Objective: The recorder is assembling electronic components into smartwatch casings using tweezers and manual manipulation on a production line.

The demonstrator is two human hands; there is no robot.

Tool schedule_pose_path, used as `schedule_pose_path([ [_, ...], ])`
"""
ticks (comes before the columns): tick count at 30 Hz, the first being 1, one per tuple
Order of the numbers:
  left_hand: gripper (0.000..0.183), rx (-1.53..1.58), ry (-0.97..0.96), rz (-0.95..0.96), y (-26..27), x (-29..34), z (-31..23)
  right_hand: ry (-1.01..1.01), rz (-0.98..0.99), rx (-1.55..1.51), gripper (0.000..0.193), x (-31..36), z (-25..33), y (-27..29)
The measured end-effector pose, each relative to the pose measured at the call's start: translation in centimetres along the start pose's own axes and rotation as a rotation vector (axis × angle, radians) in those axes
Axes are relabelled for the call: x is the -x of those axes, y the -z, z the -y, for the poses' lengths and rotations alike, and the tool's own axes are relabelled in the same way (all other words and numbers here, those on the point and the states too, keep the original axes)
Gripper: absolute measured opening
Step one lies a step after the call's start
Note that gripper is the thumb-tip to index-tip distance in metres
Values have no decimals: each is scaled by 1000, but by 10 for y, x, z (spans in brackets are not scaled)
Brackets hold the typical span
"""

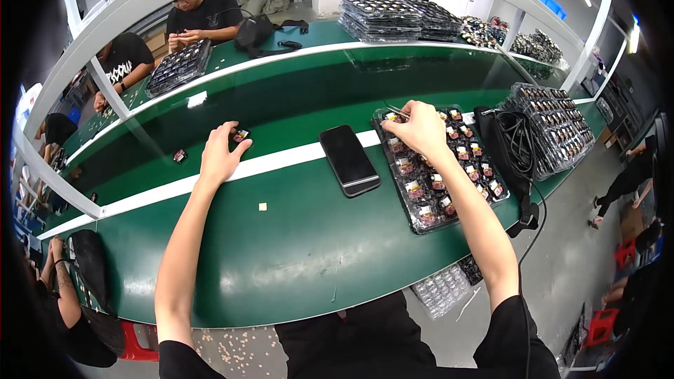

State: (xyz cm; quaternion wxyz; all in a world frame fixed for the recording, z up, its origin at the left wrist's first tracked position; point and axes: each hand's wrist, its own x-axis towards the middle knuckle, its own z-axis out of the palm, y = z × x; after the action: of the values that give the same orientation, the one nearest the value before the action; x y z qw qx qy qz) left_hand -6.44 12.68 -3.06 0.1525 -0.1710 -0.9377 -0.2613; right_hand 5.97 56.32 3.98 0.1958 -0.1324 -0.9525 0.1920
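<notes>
My left hand is over the dark green belt beyond the white rail. Its thumb and forefinger close round a small black part with a coloured label. A similar small black part lies on the belt to the left. My right hand pinches a thin pair of metal tweezers above the far left corner of a clear plastic tray. Rows of small black parts with white, yellow and pink labels fill this tray. What the tweezer tips touch is too small to make out.
A black phone lies between my hands, across the rail. A pale square chip is on the green table. At right are a black bag with coiled cable and stacked trays. Two people work across the belt beside more trays.
</notes>
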Motion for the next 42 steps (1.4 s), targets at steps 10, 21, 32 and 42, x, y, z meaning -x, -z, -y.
schedule_pose_path([
  [10, 47, 268, -307, 170, 17, 46, -56, 89, -7, -418, 36, 3, 17, 19],
  [21, 77, 122, -361, 306, 48, 126, -101, 241, 522, -812, 27, 117, 97, -35],
  [32, 74, 319, -418, 395, 47, 128, -79, 242, 445, -805, 17, 142, 101, -56],
  [42, 64, 238, -407, 417, 40, 129, -79, 260, 412, -802, 15, 140, 101, -57],
])
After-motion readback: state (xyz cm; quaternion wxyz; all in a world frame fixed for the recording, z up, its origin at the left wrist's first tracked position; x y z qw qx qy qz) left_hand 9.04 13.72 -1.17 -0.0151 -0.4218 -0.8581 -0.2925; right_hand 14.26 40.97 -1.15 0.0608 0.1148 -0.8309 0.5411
